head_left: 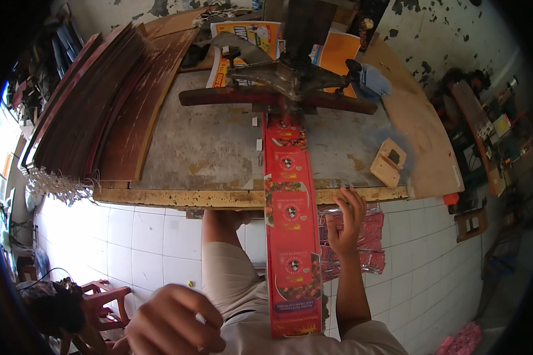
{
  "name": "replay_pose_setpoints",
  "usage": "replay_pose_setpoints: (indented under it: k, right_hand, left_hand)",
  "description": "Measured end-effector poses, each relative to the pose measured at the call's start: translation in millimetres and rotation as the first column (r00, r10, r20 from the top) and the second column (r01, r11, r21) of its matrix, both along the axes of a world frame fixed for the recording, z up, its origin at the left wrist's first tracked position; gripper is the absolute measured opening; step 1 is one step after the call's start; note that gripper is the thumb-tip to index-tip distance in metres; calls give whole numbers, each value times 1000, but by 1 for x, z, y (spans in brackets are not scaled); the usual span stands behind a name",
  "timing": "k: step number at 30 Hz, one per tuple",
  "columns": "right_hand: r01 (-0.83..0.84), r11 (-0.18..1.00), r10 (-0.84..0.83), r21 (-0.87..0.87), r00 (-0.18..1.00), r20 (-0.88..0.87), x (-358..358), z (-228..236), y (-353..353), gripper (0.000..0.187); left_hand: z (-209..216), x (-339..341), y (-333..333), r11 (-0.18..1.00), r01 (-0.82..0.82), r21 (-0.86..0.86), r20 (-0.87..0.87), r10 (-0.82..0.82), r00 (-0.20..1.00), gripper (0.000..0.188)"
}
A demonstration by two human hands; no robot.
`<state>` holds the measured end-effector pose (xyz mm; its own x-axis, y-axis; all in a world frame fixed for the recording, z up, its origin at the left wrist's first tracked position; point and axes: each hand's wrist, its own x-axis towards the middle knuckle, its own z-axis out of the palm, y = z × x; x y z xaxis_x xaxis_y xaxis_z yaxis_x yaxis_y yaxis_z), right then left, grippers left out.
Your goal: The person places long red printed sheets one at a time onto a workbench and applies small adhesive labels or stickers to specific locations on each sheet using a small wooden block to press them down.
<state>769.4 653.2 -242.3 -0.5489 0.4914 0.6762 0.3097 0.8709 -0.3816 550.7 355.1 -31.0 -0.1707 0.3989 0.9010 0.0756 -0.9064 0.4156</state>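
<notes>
A long red printed packaging strip [290,231] runs from under a dark metal press [290,80] across the table's front edge toward my lap. Pictures of food and round emblems repeat along it. My right hand [346,222] is open beside the strip's right edge, fingers spread and pointing up, just in front of the table edge. At the lower left, my left hand [177,319] is raised close to the camera, apart from the strip. Its fingers are curled in, and whatever they may hold is hidden.
Dark reddish boards [95,112] lean in a stack on the table's left. A wooden block with a cutout [388,163] lies at right. Red packages [370,239] sit below the table edge on the right. A red stool [103,305] stands at lower left.
</notes>
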Motion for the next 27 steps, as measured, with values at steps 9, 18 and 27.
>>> replay_pose_setpoints:
  k: [9, 18, 27]
  right_hand:
    - [-12, 996, 13, -90, 1000, 3, 2, 6, -21, 40]
    - [-403, 537, 133, -741, 908, -397, 14, 26, -90, 57]
    - [-401, 329, 49, -855, 911, -408, 19, 44, -110, 63]
  left_hand:
    - [-144, -36, 71, 607, -689, -396, -534, 459, 710, 32]
    - [-171, -16, 77, 491, -824, -282, -648, 536, 541, 44]
    - [-174, -10, 77, 474, -836, -276, -654, 545, 524, 39]
